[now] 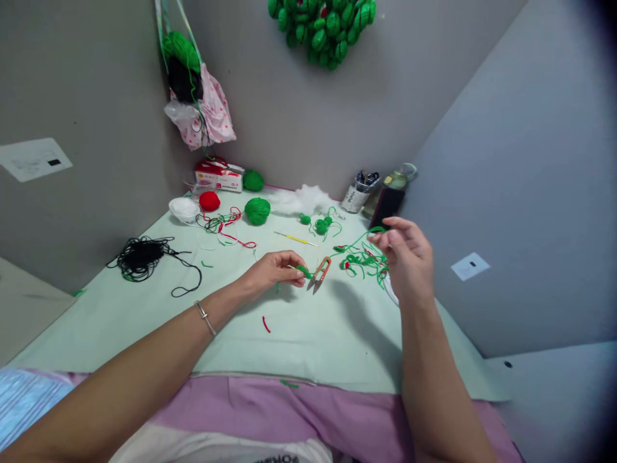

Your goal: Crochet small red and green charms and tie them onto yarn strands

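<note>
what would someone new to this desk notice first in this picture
Probably the dense bunch of small green yarn pieces against the wall at the top. Next come the two hands at the centre: the left hand pinching a small green piece beside orange-handled thread snips, the right hand raised with a green strand. A black yarn tangle stands out at left.

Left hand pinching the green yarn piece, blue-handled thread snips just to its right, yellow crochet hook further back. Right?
One fix: the thread snips are orange-handled, not blue, per the head view. The rest stands: left hand pinching the green yarn piece, snips just to its right, yellow crochet hook further back.
</note>
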Tool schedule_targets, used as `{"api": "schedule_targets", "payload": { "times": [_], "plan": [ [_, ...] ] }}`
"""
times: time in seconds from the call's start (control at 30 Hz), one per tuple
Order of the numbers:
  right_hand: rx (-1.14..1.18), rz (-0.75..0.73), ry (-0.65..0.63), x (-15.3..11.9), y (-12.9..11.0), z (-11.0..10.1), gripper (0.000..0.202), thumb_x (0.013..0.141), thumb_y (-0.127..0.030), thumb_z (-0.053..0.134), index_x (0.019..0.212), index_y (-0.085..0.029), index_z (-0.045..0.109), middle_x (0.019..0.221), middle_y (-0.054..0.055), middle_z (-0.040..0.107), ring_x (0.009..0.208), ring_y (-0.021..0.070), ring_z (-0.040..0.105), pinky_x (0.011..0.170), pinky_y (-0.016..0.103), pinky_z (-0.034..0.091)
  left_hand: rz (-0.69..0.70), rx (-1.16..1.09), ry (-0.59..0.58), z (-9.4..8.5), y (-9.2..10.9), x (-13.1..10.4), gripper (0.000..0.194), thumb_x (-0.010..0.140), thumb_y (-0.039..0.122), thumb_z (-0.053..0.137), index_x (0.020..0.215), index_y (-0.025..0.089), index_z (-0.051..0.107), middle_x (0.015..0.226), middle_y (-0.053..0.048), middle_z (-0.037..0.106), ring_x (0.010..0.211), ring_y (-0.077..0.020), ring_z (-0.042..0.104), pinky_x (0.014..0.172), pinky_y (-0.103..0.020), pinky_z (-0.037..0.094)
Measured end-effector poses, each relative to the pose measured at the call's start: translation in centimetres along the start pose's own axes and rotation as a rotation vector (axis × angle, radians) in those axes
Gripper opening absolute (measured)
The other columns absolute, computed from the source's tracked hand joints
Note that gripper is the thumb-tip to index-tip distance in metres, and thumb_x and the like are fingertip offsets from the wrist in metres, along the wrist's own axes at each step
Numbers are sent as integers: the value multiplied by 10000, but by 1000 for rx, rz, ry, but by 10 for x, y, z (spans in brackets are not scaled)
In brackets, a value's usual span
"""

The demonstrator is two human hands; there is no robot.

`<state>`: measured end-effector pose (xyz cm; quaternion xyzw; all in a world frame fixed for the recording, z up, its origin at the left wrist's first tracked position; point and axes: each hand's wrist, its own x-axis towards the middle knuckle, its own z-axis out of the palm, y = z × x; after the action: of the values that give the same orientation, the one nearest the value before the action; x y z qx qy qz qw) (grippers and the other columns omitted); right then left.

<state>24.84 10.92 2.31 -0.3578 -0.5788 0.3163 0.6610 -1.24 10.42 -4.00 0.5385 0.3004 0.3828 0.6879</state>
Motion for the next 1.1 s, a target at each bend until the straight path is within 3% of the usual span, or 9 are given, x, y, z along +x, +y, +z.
{"api": "schedule_targets", "payload": {
  "times": [0.13,0.27,0.37,0.63,1.1],
  "plan": [
    [-246,35,-270,-13,-3,13,94,882,-305,651,903,-217,678,730,0,638,684,143,611,651,285,481,42,3,-20,-1,-3,1,250,757,269,757,957,147,671,888,-44,696,825,-148,661,862,-319,493],
    [-537,-168,-474,-24,-4,27,85,891,-253,640,885,-240,724,845,31,606,778,160,568,671,295,446,76,20,-68,0,0,-1,252,798,295,725,995,143,692,949,-60,694,853,-148,648,899,-333,479],
    [-692,-266,-557,-29,0,33,123,916,-230,604,911,-257,724,846,37,558,789,167,544,671,302,424,85,24,-90,1,1,-2,247,806,293,715,1003,146,702,984,-68,698,895,-158,645,920,-337,470],
    [-786,-338,-598,-31,5,34,183,949,-206,537,913,-254,709,834,47,542,801,182,529,683,314,412,67,27,-95,2,1,-2,252,805,289,712,1011,145,700,1003,-82,713,913,-172,656,927,-336,466],
    [-726,-258,-673,-30,4,35,164,950,-220,546,911,-247,703,836,42,554,801,172,539,702,311,424,69,37,-143,1,1,-2,218,830,282,676,994,142,709,949,-82,716,892,-175,650,894,-339,459]
  ]
}}
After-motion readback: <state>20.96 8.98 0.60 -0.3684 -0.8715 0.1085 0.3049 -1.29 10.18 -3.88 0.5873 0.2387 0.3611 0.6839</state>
